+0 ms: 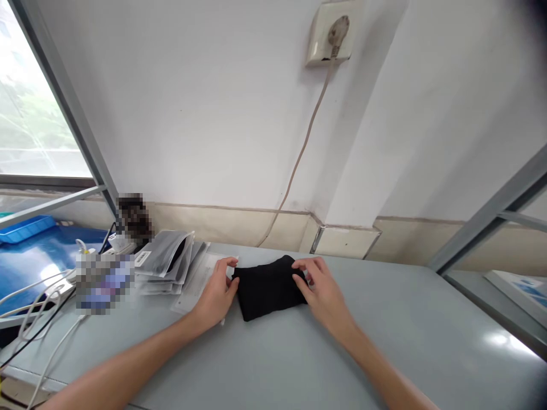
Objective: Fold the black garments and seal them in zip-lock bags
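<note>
A folded black cloth (267, 287) lies on the grey table (384, 341) near the wall. My left hand (217, 293) rests at the cloth's left end, thumb and fingers pinching its edge. At the right end, my right hand (320, 290) has its fingertips curled onto the cloth's top right corner. Both hands grip the cloth from opposite sides.
A stack of grey plastic packets (168, 262) and a clear sleeve lie left of the cloth. White cables (38, 302) trail at the far left, beside a blue tray (25, 228). A wall socket (331, 34) with a cord hangs above. A metal frame (491, 210) stands right.
</note>
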The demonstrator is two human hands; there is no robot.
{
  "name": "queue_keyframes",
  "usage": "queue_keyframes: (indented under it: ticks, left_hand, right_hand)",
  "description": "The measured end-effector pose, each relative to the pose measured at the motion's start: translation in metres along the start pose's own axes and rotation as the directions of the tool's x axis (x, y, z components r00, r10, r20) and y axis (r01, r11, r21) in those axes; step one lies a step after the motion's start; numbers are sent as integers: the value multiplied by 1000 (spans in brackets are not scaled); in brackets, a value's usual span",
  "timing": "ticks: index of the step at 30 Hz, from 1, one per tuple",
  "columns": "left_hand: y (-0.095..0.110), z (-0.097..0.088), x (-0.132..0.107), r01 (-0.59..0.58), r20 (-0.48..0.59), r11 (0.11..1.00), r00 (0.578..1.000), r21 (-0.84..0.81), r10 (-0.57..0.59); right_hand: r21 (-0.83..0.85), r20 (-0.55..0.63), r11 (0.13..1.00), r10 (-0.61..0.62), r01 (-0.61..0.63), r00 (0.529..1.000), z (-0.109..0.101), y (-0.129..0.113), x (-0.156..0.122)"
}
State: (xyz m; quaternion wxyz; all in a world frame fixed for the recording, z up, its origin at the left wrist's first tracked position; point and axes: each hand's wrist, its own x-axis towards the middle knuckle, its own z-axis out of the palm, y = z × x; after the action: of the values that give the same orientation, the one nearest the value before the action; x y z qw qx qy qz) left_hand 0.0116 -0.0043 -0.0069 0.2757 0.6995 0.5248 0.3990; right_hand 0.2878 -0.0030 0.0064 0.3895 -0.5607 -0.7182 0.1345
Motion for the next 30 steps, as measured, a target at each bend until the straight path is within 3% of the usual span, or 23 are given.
queue_keyframes:
  ticks: [2, 4, 7, 11, 14, 21, 26, 30]
  left_hand:
    - [3, -3, 0, -139, -9, 982, 990, 127, 141]
    - [4, -6, 1, -281, 51, 936, 960, 214, 277]
    - [2, -7, 2, -421, 147, 862, 907, 280, 395]
    - [-1, -2, 1, -440, 174, 830, 898, 341, 405]
    - [0, -1, 1, -425, 162, 832, 905, 356, 393]
    - [3, -4, -1, -413, 218, 852, 908, 323, 357]
    - [2, -4, -2, -475, 319, 828, 867, 298, 383]
    - [5, -6, -3, -537, 349, 789, 831, 298, 434]
  right_hand:
    - [-3, 161, 999, -41, 42, 986, -1, -9, -2]
    - [-58, 271, 998, -4, 21, 963, 0, -13, -4]
    - [-195, 269, 981, 32, 22, 963, 5, -9, -4]
    - [-319, 148, 946, -7, 54, 989, 12, 9, -3]
    - [-346, 121, 937, -3, 45, 993, 16, 20, -4]
    - [-399, 121, 914, -27, 73, 992, 20, 23, -7]
    - [-432, 155, 891, -80, 141, 985, 17, 20, -6]
    - [-331, 236, 908, -184, 257, 954, 11, 10, -5]
